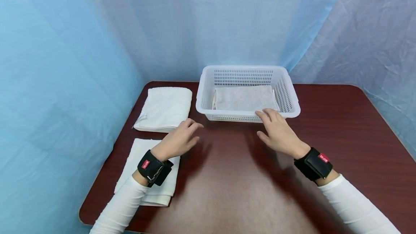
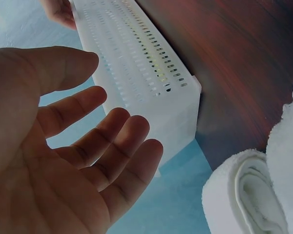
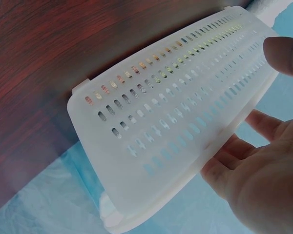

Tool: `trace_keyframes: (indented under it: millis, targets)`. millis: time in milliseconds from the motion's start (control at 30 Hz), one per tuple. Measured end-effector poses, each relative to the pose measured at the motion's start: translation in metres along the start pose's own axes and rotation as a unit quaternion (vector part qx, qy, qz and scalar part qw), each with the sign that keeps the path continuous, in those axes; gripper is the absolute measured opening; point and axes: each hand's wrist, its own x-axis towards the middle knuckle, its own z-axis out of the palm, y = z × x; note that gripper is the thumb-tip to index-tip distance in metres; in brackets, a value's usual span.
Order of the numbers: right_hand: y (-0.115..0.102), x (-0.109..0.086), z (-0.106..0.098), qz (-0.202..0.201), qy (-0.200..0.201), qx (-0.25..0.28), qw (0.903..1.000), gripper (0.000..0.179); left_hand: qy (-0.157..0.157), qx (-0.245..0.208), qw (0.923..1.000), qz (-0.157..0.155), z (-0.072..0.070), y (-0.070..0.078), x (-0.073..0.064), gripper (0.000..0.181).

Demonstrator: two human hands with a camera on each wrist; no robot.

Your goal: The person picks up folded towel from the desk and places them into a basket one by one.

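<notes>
Basket (image 1: 230, 113) of slotted plastic holds a folded towel (image 1: 245, 98). Left grip (image 1: 178, 140) hangs loosely spread near two white towels (image 1: 167, 105), right grip (image 1: 280, 133) likewise by the basket's rim, both empty.

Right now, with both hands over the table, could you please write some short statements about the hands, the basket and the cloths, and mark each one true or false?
1. A folded cloth lies inside the white basket. True.
2. The left hand grips the basket. False: its fingers hold nothing.
3. The far towel and the near towel both lie folded on the table. True.
4. The right hand is over the near towel. False: it is at the near side of the basket.
5. Both wrists wear black bands. True.
</notes>
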Motion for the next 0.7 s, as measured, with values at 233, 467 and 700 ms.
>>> trace_keyframes:
  millis: [233,467,700]
  targets:
    - [0.002,0.000,0.002,-0.003,0.004,-0.001,1.0000,0.063,-0.001,0.002,0.9999,-0.012,-0.001,-0.002,-0.007,0.037]
    - [0.004,0.000,0.003,0.001,0.000,0.000,1.0000,0.063,0.008,0.006,0.9999,-0.007,0.000,-0.006,-0.013,0.036]
    - [0.002,-0.001,0.003,0.006,-0.005,0.001,1.0000,0.064,0.010,0.003,0.9997,-0.022,-0.002,-0.009,-0.019,0.037]
